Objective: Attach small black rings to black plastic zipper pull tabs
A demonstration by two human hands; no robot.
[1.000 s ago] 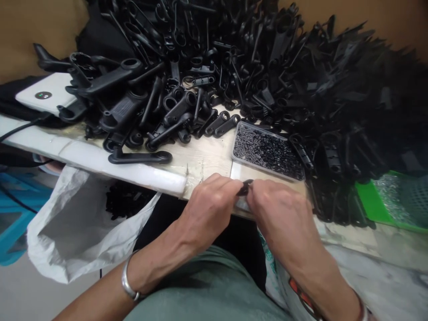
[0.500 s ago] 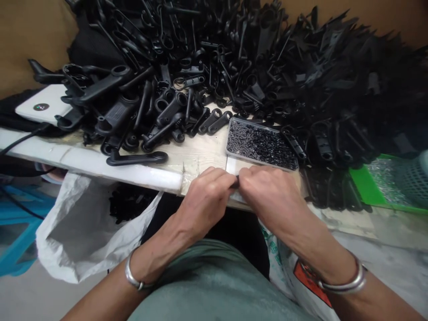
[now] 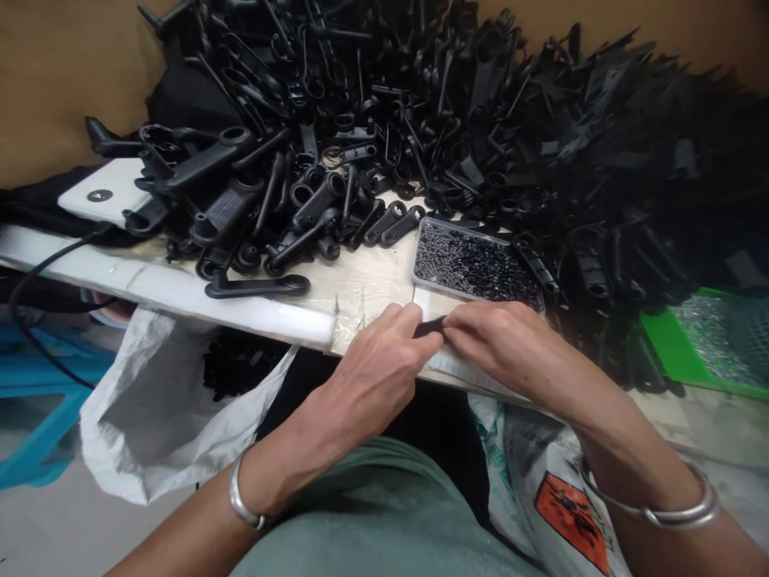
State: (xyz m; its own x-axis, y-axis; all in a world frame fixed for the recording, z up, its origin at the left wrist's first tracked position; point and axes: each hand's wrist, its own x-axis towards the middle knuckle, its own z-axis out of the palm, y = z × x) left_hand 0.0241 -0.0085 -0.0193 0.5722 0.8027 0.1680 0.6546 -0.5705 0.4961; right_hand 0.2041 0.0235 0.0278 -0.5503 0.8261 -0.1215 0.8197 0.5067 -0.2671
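Between my two hands, over the table's front edge, is a black plastic part (image 3: 428, 327), mostly covered by fingers. My left hand (image 3: 388, 353) is closed around its left end. The fingertips of my right hand (image 3: 496, 332) are pinched at its right end. Just beyond my hands stands a clear shallow box (image 3: 420, 276) filled with many tiny dark and metallic pieces. A black lever-shaped part (image 3: 258, 286) lies at the table edge to the left of my hands.
A large heap of black plastic parts (image 3: 354, 152) covers the back of the table. At right is a green tray (image 3: 670, 344) of small shiny pieces. At left sit a white device (image 3: 108, 192) with a cable and an open white sack (image 3: 138, 433) holding black pieces below the edge.
My right hand has shifted right and its fingers have drawn back, so more of the black part shows between my hands. The camera view has shifted slightly.
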